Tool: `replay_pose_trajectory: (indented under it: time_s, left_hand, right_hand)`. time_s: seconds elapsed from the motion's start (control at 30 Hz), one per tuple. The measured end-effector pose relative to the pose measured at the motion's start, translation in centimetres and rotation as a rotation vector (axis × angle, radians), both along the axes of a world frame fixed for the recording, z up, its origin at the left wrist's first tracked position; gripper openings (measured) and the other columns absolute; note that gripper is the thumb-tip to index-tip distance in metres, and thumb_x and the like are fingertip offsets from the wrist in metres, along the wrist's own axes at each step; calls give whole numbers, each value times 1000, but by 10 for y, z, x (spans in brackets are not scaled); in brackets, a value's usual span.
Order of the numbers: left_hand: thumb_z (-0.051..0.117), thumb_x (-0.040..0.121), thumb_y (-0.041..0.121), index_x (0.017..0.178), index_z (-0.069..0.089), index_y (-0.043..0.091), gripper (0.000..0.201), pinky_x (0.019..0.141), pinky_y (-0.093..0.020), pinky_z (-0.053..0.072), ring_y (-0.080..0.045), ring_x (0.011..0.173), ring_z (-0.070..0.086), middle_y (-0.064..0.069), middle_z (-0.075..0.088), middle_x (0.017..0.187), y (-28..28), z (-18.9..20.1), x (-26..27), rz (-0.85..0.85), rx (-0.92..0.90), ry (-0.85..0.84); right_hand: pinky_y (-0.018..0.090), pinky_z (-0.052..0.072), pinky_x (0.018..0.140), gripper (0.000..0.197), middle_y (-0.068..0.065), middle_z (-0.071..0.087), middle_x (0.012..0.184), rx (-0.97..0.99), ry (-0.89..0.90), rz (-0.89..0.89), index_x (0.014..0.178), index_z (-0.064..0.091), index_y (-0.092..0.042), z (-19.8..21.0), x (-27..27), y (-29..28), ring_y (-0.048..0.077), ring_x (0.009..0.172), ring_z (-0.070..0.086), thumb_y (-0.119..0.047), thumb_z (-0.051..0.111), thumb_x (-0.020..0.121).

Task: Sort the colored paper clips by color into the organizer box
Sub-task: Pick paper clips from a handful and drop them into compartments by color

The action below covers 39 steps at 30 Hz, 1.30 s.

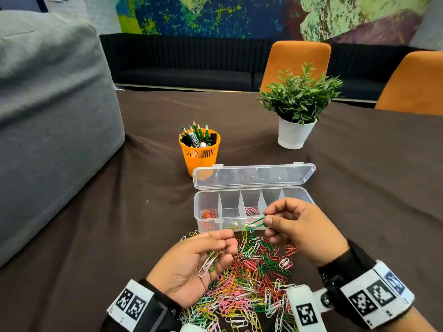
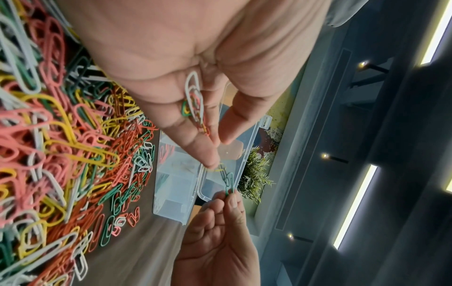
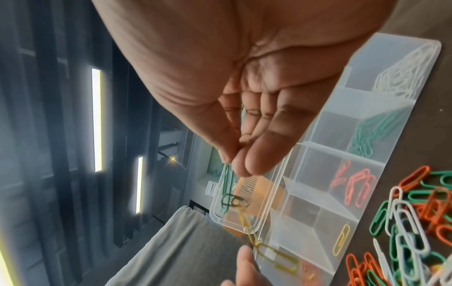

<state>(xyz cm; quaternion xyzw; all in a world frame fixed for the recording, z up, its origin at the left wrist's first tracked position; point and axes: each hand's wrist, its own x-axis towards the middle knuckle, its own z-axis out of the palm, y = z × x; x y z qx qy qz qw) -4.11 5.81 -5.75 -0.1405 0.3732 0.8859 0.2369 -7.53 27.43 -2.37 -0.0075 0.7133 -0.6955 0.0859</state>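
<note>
**Desk:** Fingers (image 1: 268, 220) of the right hand (image 1: 299, 232) pinch one end of a green paper clip (image 1: 255, 222), held above the tabletop (image 1: 119, 236) at 12 o'clock from the loose pile (image 1: 249, 279). Correct?

**Photographer:** Yes. That green clip is hooked to a yellow clip (image 3: 276, 255), and the chain runs toward the left hand (image 1: 199, 267) at 9 o'clock. Whether the left fingertips actually grip the yellow end, I cannot tell. That hand does cradle a small bunch of clips (image 1: 208, 262) in curled fingers, white and green among them.

**Desk:** And the organizer box (image 1: 203, 200)?

**Photographer:** Open, lid (image 1: 254, 176) folded back toward 12 o'clock, just beyond the pile. Orange clips sit in the 9 o'clock end compartment, pink ones further along; the right wrist view shows green and white compartments too (and one lone yellow clip).

**Desk:** How do they handle?

**Photographer:** My judgement: featherlight, springy wire with a slick coating, so they snag on each other and slip from a loose pinch. Best hold is at the rounded end, thumb and forefinger flat across both loops, then slide the linked pair apart, not yank; hard pulling could bend the wire open. Dropping into a compartment needs little care, since nothing here looks breakable.
</note>
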Motion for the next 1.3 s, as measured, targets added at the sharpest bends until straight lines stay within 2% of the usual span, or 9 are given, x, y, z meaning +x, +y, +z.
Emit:
replay_pose_trajectory:
  time_s: [0.17, 0.27, 0.53, 0.63, 0.87, 0.97, 1.07, 1.17, 1.3]
  left_hand:
    - [73, 76, 10, 102, 74, -6, 30, 60, -26, 60, -22, 73, 68, -20, 68, 93, 14, 7, 1, -41, -37, 47]
    - [75, 77, 15, 109, 72, -1, 36, 56, -23, 57, -17, 70, 65, -12, 66, 88, 22, 8, 1, -83, -103, 91]
    - [73, 76, 21, 96, 74, 1, 28, 39, -16, 34, -8, 51, 46, -6, 64, 75, 26, 2, 2, -141, -351, 196]
    - [73, 76, 20, 98, 73, -1, 30, 36, -15, 27, -5, 49, 38, -5, 62, 74, 26, 3, 2, -148, -363, 203]
    - [69, 82, 2, 90, 75, 4, 10, 38, -15, 20, -7, 49, 31, -3, 54, 66, 15, 2, 4, -242, -281, 214]
    - [76, 74, 9, 99, 75, 4, 25, 39, -17, 21, -7, 50, 28, -2, 55, 69, 18, 2, 4, -209, -365, 252]
    - [81, 67, 14, 112, 74, 14, 45, 40, -18, 23, -6, 50, 31, 5, 53, 68, 25, 6, 3, -165, -429, 317]
    - [82, 69, 13, 116, 74, 22, 48, 40, -18, 24, -6, 48, 34, 5, 52, 71, 32, 9, 1, -165, -462, 408]
    - [74, 84, 10, 96, 78, 14, 13, 42, -17, 27, -6, 45, 34, 2, 54, 67, 36, 11, 1, -150, -529, 482]
  right_hand:
    - [27, 56, 52, 8, 13, 63, 66, 11, 13, 83, 92, 61, 6, 5, 1, -1, 21, 59, 64, 8, 65, 85]
    - [28, 57, 53, 7, 14, 63, 68, 29, 5, 148, 90, 62, 4, 7, 3, -5, 22, 61, 65, 7, 66, 85]
    - [27, 56, 55, 6, 17, 62, 70, 144, 26, 135, 87, 63, -1, 7, 5, 6, 20, 64, 68, 5, 64, 87]
    - [29, 56, 55, 7, 15, 63, 69, 170, 28, 135, 87, 63, -2, 5, 6, 8, 20, 63, 68, 5, 64, 88]
    - [29, 55, 51, 8, 13, 62, 69, 118, 56, 24, 88, 61, -1, 8, 4, 18, 19, 58, 65, 7, 61, 89]
    - [25, 54, 49, 8, 12, 62, 68, 22, 27, 25, 91, 61, 1, 14, 4, 19, 17, 56, 64, 7, 60, 89]
    - [25, 54, 50, 8, 11, 63, 69, -2, 26, 59, 92, 62, 0, 18, 7, 16, 17, 58, 64, 7, 59, 89]
    - [25, 55, 52, 7, 11, 63, 70, -30, 31, 89, 91, 62, -1, 20, 10, 12, 17, 60, 63, 6, 60, 89]
    - [25, 54, 50, 8, 11, 64, 69, -99, 16, 87, 89, 62, -2, 24, 11, 10, 17, 57, 63, 6, 59, 88]
